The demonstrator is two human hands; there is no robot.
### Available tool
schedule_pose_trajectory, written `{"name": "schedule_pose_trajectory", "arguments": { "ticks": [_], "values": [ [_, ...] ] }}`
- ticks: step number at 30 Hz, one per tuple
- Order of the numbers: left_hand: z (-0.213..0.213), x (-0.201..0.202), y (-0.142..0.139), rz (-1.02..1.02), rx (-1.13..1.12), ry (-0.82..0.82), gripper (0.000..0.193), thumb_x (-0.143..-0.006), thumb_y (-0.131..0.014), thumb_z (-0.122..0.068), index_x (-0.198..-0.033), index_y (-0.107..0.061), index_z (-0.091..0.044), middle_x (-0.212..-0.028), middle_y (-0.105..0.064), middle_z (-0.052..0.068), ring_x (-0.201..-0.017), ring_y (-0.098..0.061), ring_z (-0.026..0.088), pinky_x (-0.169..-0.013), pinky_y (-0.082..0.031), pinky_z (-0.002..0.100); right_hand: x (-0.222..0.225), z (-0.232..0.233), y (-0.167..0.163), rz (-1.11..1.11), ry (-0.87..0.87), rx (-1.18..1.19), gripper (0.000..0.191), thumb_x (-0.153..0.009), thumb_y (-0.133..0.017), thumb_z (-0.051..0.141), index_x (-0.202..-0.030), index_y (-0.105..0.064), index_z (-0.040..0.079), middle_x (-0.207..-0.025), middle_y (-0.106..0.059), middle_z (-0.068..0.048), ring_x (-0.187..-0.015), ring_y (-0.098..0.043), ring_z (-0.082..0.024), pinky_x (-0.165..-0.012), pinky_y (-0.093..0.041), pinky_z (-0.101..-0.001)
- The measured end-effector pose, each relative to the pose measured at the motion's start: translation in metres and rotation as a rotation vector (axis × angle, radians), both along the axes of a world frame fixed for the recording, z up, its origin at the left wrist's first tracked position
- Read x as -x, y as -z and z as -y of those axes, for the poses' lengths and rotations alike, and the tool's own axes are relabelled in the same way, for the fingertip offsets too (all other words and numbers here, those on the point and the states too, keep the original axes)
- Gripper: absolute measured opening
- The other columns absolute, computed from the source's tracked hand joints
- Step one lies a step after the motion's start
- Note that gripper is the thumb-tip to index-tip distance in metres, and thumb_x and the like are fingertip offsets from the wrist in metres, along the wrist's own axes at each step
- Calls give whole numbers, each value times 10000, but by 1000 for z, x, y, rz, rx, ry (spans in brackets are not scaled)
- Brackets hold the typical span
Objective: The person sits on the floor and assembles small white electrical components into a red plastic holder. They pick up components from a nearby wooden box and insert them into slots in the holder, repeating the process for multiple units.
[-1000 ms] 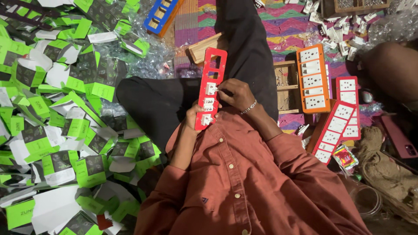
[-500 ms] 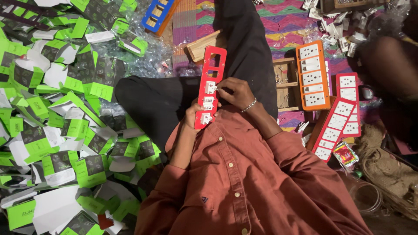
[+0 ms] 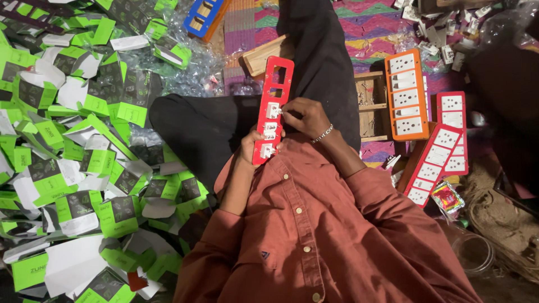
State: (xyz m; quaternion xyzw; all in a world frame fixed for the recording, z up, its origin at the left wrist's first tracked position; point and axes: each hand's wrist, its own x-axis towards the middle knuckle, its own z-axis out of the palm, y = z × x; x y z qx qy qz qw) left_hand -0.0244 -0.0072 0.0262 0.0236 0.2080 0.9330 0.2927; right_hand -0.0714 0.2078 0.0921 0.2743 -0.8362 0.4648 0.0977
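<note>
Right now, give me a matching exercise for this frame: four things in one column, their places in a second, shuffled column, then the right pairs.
Things:
1. red panel
2. orange panel
3. green and white boxes
4. blue panel

Places:
A. heaped on the floor at the left of the picture
B. at the top edge of the picture
C. held in both hands, left hand low, right hand beside it
D. lying flat beside a wooden frame

Pairs: 1-C, 2-D, 3-A, 4-B

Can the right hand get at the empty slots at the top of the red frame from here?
Probably yes: the right hand sits at the red frame's middle, and the empty slots above are uncovered.
</note>
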Motion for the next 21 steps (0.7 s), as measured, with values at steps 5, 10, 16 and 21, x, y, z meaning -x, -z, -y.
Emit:
{"name": "schedule_pose_trajectory", "arguments": {
  "ticks": [5, 10, 16, 21],
  "values": [
    [0, 0, 4, 4, -16, 1, 654, -815, -612, -195, -1426, -494, 5, -1111, -640, 240, -795, -627, 308, -661, -550, 384, 0, 1, -5, -121, -19, -46, 122, -908, -767, 97, -979, -731, 4, -868, -711, -138, -774, -708, -303, -687, -567, -384],
    [1, 0, 6, -9, -17, 6, 659, -824, -608, -187, -1444, -483, -2, -1116, -637, 240, -807, -625, 308, -669, -553, 386, -1, 0, -6, -155, -18, -86, 126, -928, -761, 114, -948, -719, -4, -859, -705, -141, -770, -694, -312, -687, -557, -399],
    [1, -1, 3, 38, 2, 2, 650, -815, -602, -191, -1426, -485, -3, -1104, -637, 243, -785, -625, 321, -657, -558, 396, -1, 0, -5, -144, -33, -146, 148, -953, -733, 125, -1012, -704, -9, -883, -674, -154, -781, -668, -340, -695, -541, -429],
    [1, 0, 1, 33, -4, 6, 644, -815, -602, -194, -1420, -488, -6, -1099, -636, 236, -784, -624, 322, -657, -558, 400, -2, 3, -7, -169, -23, -123, 155, -936, -756, 107, -1011, -685, -9, -893, -665, -155, -782, -663, -345, -690, -541, -426]
  ]
}}
